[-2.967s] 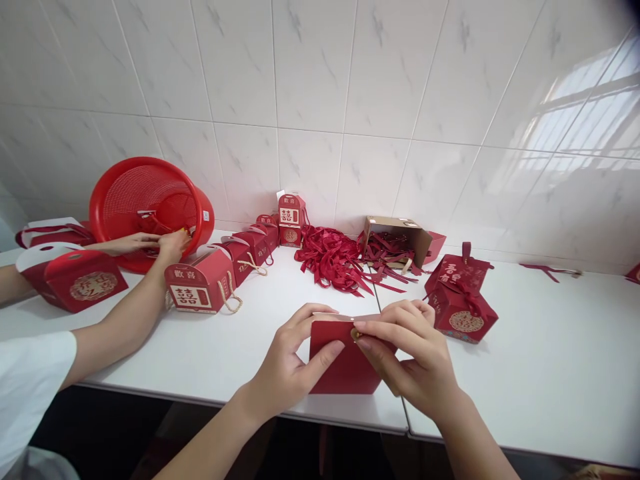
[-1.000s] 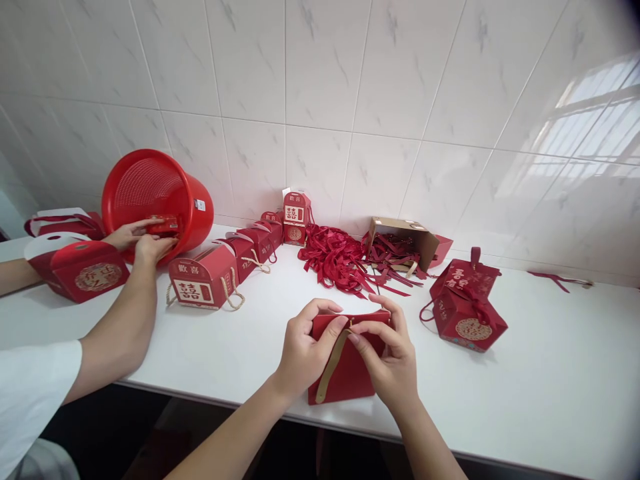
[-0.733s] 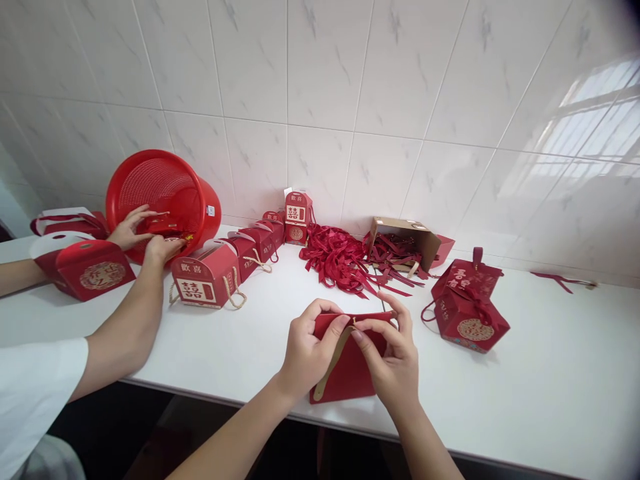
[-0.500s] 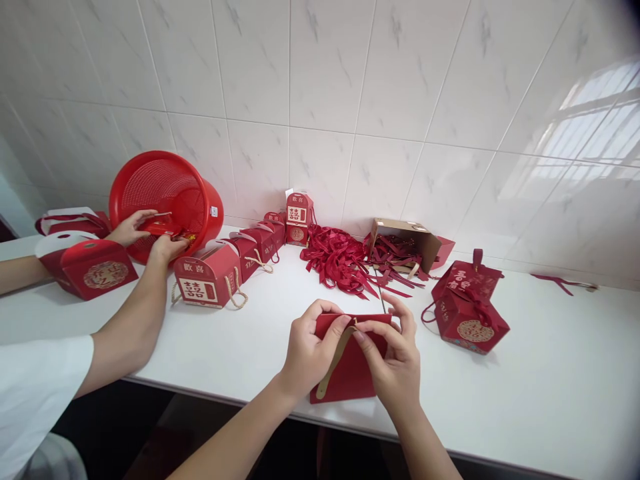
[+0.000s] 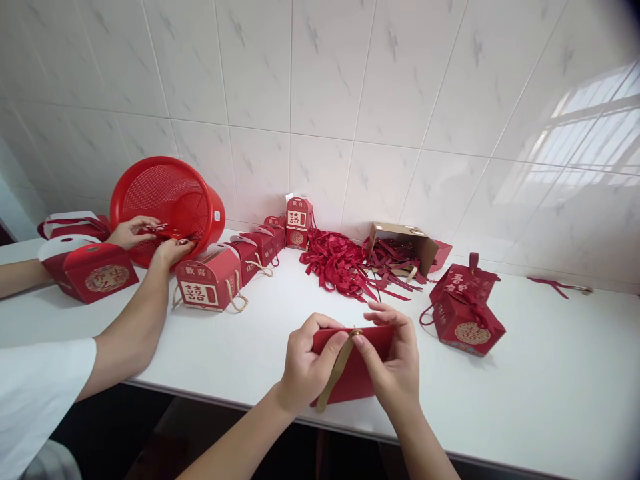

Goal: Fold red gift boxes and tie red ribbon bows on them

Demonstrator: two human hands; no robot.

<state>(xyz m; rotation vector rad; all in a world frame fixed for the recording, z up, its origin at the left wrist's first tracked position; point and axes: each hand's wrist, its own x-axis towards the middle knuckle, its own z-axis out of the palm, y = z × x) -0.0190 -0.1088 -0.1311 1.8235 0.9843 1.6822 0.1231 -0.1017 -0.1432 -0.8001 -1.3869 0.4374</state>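
Observation:
A red folded cardboard box [image 5: 359, 377] is held over the table's front edge between both my hands. My left hand [image 5: 309, 365] grips its upper left side, the thumb lying close to a gold-coloured strap [image 5: 332, 379]. The strap hangs slantwise down the near face. At the top edge a small brass-coloured fastener [image 5: 355, 332] shows at the strap's end. My right hand [image 5: 397, 363] pinches the top edge beside the fastener, thumb in front, other fingers behind. What those back fingers touch is hidden.
A co-worker's hands [image 5: 173, 252] reach into a tipped red basket [image 5: 215, 220] at left. Red gift boxes [image 5: 207, 273] stand in a row. Behind my hands lie red ribbons [image 5: 335, 260] and an open carton [image 5: 427, 250] of straps. Another red box [image 5: 467, 313] stands right.
The strap's end and brass fastener now sit flatter against the box's top edge, and my right thumb has moved onto it. The co-worker's hands shifted slightly within the basket.

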